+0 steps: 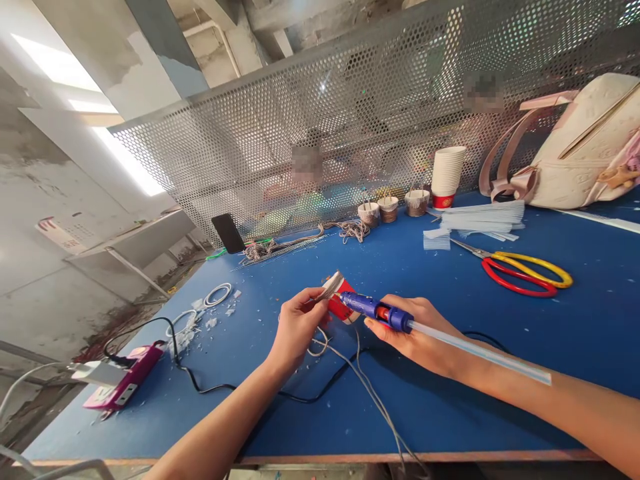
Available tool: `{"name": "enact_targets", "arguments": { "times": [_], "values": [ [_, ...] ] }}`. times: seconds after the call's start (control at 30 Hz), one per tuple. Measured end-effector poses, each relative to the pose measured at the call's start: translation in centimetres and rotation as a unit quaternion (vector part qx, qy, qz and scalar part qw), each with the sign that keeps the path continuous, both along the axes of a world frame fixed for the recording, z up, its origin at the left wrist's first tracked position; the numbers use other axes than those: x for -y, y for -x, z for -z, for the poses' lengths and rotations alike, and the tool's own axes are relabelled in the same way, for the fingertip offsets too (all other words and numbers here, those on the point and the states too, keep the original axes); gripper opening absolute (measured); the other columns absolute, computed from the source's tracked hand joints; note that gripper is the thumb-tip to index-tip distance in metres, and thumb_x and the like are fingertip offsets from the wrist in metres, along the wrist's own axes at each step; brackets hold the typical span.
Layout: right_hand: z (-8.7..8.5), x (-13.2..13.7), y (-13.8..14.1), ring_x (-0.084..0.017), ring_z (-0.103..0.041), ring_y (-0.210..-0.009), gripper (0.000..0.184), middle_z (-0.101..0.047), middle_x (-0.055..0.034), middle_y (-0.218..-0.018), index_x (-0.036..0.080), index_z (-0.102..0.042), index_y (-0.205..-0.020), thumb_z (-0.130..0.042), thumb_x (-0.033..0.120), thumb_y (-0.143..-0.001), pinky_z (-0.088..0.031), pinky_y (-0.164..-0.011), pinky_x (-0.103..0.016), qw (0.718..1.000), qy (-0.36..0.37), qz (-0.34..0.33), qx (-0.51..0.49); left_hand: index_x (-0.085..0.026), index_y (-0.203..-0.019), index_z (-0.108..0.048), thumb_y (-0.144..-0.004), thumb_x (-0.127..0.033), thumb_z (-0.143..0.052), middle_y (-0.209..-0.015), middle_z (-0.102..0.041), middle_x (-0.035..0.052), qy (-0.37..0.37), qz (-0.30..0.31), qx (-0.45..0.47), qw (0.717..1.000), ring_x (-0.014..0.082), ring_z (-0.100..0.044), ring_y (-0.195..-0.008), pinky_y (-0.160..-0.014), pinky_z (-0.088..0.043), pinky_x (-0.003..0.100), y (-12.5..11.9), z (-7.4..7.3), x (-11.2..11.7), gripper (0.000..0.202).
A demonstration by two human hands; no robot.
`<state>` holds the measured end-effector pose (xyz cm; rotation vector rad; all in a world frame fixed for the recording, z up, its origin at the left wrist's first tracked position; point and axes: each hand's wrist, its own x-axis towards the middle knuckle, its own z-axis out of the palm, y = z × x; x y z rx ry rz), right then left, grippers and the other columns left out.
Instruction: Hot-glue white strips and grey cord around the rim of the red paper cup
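My right hand (pixel 425 337) grips a blue glue gun (pixel 376 311) with a long clear glue stick (pixel 480 352) running back over my forearm. The gun's nozzle points left at a small red paper cup (pixel 341 305) lying on the blue table (pixel 575 320). My left hand (pixel 299 325) is closed on a bundle of thin pale strands (pixel 331 285) held against the cup's rim. Loose strands trail from under this hand across the table toward the front edge.
Red and yellow scissors (pixel 525 270), white strips (pixel 480 220), a stack of paper cups (pixel 447 175), filled cups (pixel 389 208), a pale bag (pixel 580 143), a phone (pixel 229 233) against the perforated metal screen (pixel 320 133), a pink power strip (pixel 125 381) with black cord. People sit behind the screen.
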<state>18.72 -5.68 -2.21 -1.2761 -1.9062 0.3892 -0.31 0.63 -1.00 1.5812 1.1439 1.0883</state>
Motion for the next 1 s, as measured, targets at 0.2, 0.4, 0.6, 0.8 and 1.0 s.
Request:
{"name": "enact_targets", "arguments": {
  "times": [0.2, 0.4, 0.6, 0.8, 1.0],
  "values": [
    [-0.3, -0.6, -0.6, -0.011, -0.046, -0.051, 0.027, -0.056, 0.0026, -0.057, 0.021, -0.053, -0.068, -0.049, 0.04, -0.086, -0.038, -0.052, -0.023, 0.997, 0.039, 0.045, -0.057, -0.014, -0.079, -0.069, -0.066, -0.018, -0.056, -0.05, -0.057, -0.0032, 0.005, 0.004, 0.012, 1.0, 0.0097, -0.05, -0.047, -0.048, -0.043, 0.02, 0.2, 0.2, -0.1, 0.018],
    [-0.2, 0.0, -0.2, -0.01, -0.044, -0.048, 0.027, -0.052, 0.0034, -0.054, 0.021, -0.048, -0.065, -0.048, 0.037, -0.087, -0.035, -0.049, -0.023, 0.999, 0.015, 0.012, -0.042, -0.014, -0.076, -0.07, -0.064, -0.015, -0.056, -0.049, -0.057, -0.0042, 0.017, 0.005, 0.017, 1.0, 0.0089, -0.049, -0.047, -0.047, -0.042, 0.019, 0.1, 0.1, -0.2, 0.019],
    [-0.2, -0.3, -0.6, -0.011, -0.045, -0.05, 0.027, -0.054, 0.0029, -0.056, 0.021, -0.05, -0.066, -0.048, 0.038, -0.087, -0.037, -0.051, -0.023, 0.999, 0.023, 0.026, -0.042, -0.014, -0.079, -0.07, -0.065, -0.017, -0.056, -0.05, -0.057, -0.0039, 0.011, 0.009, 0.009, 1.0, 0.0091, -0.048, -0.046, -0.047, -0.041, 0.019, 0.3, 0.0, -0.2, 0.021],
    [-0.4, -0.2, -0.4, -0.011, -0.046, -0.05, 0.027, -0.055, 0.0025, -0.056, 0.021, -0.05, -0.066, -0.047, 0.037, -0.087, -0.037, -0.051, -0.023, 0.999, 0.013, 0.022, -0.032, -0.014, -0.078, -0.069, -0.066, -0.018, -0.057, -0.05, -0.056, -0.0034, 0.01, 0.014, 0.013, 1.0, 0.0094, -0.048, -0.047, -0.047, -0.041, 0.019, 0.2, 0.2, -0.1, 0.018],
    [0.3, 0.1, 0.4, -0.013, -0.052, -0.052, 0.024, -0.06, -0.0012, -0.062, 0.02, -0.051, -0.073, -0.045, 0.038, -0.088, -0.041, -0.055, -0.024, 1.0, -0.009, -0.013, 0.008, -0.013, -0.085, -0.07, -0.069, -0.024, -0.06, -0.051, -0.056, -0.0031, 0.005, 0.009, 0.002, 1.0, 0.0098, -0.049, -0.047, -0.049, -0.042, 0.021, 0.0, 0.2, 0.0, 0.022]
  ]
}}
